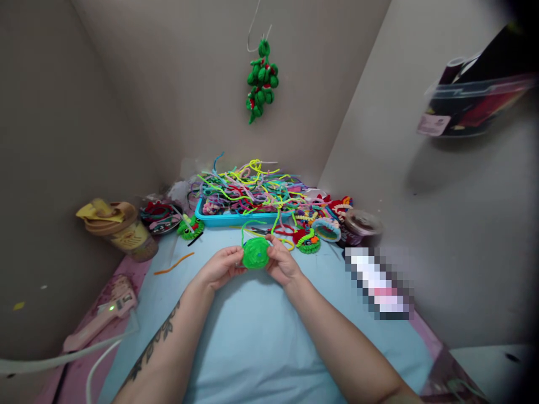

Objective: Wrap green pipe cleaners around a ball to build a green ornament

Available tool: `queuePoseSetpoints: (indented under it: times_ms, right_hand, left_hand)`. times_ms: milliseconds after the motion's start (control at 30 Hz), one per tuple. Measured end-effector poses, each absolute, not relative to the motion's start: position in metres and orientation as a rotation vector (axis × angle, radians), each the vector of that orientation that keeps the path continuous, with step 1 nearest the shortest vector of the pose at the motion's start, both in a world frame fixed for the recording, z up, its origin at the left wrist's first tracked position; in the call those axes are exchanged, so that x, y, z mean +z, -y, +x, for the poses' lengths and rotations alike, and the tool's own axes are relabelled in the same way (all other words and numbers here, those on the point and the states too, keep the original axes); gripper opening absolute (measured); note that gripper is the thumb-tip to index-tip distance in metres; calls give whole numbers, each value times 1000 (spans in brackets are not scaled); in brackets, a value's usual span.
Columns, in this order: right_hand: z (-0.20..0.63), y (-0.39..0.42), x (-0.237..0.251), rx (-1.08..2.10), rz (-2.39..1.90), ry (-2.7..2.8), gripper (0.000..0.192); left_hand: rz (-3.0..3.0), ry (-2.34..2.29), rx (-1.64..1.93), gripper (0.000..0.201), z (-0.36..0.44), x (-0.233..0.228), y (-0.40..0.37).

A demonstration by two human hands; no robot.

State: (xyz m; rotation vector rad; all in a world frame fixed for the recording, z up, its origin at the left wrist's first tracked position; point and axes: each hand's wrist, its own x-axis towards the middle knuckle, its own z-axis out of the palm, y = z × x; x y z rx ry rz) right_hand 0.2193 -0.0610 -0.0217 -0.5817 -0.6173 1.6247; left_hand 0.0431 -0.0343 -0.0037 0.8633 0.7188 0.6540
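Both hands met over the middle of the table (252,336), the left hand (221,268) and the right hand (283,264) each pinched on a green pipe-cleaner disc (255,253) held between them, just above the pale blue surface. Behind it a turquoise tray (236,219) overflowed with tangled pipe cleaners (248,188), with small finished pieces (309,240) beside it. An orange pipe cleaner (173,264) lay to the left, near a lidded tan cup (120,230) and a pink glue gun (103,314). Bare cloth lay toward the near edge. A green ornament (261,78) hung on the wall. No writing was readable.
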Motion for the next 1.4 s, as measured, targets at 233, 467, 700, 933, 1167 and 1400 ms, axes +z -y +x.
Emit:
queuePoseSetpoints:
  times_ms: [233,467,700,933,1167,1400]
  right_hand:
    - [217,55,-29,1579,-569,489,41]
    - [217,59,-24,1666,-470,622,47]
    - [220,62,-23,1684,-433,718,57]
    - [226,63,-22,1675,-479,819,63]
    - [228,56,-31,1311,-684,953,47]
    - [228,54,-36,967,-864,1180,27]
  left_hand:
    - [889,-574,822,41,54,-7,37]
    - [1033,-594,834,45,56,-9,37]
    - [1123,-590,782,50,53,-7,35]
    - [1222,-593,735,46,52,-1,35]
    - [1485,-738,821,44,47,2,33]
    - [1967,-971,786,34,46,-3,37]
